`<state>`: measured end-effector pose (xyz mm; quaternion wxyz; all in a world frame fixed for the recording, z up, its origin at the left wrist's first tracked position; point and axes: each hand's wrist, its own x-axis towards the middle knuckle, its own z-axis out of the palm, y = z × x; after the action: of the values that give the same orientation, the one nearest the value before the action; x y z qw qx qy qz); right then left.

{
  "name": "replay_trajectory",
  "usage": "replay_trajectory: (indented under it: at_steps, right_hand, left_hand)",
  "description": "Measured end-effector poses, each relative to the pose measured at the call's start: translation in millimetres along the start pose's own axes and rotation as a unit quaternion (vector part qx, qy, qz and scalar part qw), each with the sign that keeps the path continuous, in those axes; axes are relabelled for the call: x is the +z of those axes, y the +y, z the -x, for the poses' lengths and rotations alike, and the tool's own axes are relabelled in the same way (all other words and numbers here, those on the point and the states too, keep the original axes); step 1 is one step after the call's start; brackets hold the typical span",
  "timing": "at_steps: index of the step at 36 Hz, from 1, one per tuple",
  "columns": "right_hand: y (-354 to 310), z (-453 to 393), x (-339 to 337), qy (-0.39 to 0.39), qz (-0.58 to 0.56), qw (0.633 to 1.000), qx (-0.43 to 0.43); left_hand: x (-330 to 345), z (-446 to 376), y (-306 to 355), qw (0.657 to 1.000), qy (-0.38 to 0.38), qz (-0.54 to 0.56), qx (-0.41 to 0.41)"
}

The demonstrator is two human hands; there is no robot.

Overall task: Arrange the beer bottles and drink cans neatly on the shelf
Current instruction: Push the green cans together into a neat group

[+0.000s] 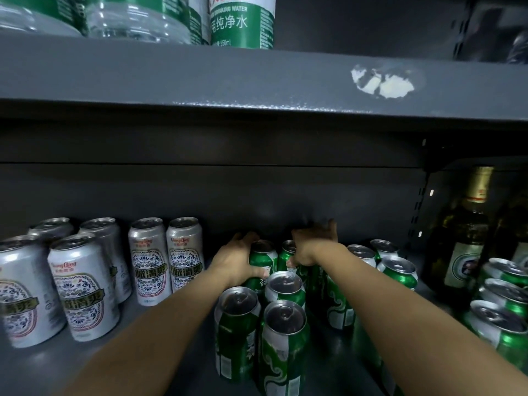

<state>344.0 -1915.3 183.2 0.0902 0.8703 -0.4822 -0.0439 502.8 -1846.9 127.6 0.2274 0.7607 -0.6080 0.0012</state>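
Observation:
Both my arms reach deep into the dark shelf [177,318]. My left hand [238,261] grips a green can [264,254] at the back of the middle group, thumb across its front. Beside it, my right hand [310,247] grips a second green can [287,252] from above and behind. Three more green cans [284,335] stand upright in front of them, and another [340,307] is partly hidden under my right forearm. Silver cans [81,284] with blue patterned labels stand in rows at the left.
More green cans [398,270] stand at the right, some [503,298] near the frame edge. Dark beer bottles [468,230] with gold foil necks stand behind a slotted upright. The shelf above [200,78] carries water bottles [243,21].

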Motion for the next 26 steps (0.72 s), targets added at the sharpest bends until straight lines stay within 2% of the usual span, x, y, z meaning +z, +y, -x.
replay_trajectory:
  at_steps: [4, 7, 10, 12, 13, 15, 17, 18, 20, 22, 26]
  right_hand:
    - [2.1, 2.7, 2.6, 0.009, -0.012, 1.000, 0.006]
    - [7.1, 2.6, 2.2, -0.002, -0.100, 0.995, 0.029]
    - [10.4, 5.8, -3.9, 0.060, -0.136, 0.989, 0.029]
    - [9.3, 12.5, -12.2, 0.088, -0.204, 0.975, -0.021]
    - [7.8, 16.1, -16.3, 0.075, -0.280, 0.955, -0.064]
    - [6.4, 27.3, -23.9, -0.034, -0.422, 0.895, -0.143]
    - [8.2, 38.3, -29.2, -0.177, -0.445, 0.855, -0.201]
    - [8.4, 42.2, -29.8, -0.228, -0.407, 0.857, -0.218]
    - [5.8, 50.2, -30.2, -0.268, -0.305, 0.883, -0.233]
    - [2.6, 55.9, -25.9, -0.256, -0.226, 0.910, -0.234]
    - [-1.6, 66.7, -13.8, -0.157, -0.210, 0.941, -0.214]
  left_hand:
    - [-3.7, 1.9, -2.8, 0.999, -0.030, 0.030, -0.001]
    - [-6.9, 2.5, -4.2, 0.997, -0.055, 0.061, -0.005]
    - [-11.3, 6.2, 0.1, 0.997, -0.052, 0.060, -0.012]
    - [-15.2, 9.7, 4.4, 0.999, -0.028, 0.038, -0.021]
    - [-17.3, 11.2, 6.6, 0.999, -0.009, 0.029, -0.026]
    - [-22.4, 14.8, 11.3, 0.999, 0.031, 0.028, -0.033]
    - [-27.5, 19.9, 16.5, 0.997, 0.060, 0.041, -0.040]
    - [-29.8, 23.4, 19.1, 0.996, 0.069, 0.047, -0.045]
    - [-32.2, 31.2, 23.6, 0.993, 0.083, 0.058, -0.052]
    - [-33.7, 39.2, 26.5, 0.992, 0.087, 0.066, -0.058]
    - [-36.3, 55.4, 32.2, 0.991, 0.085, 0.097, -0.047]
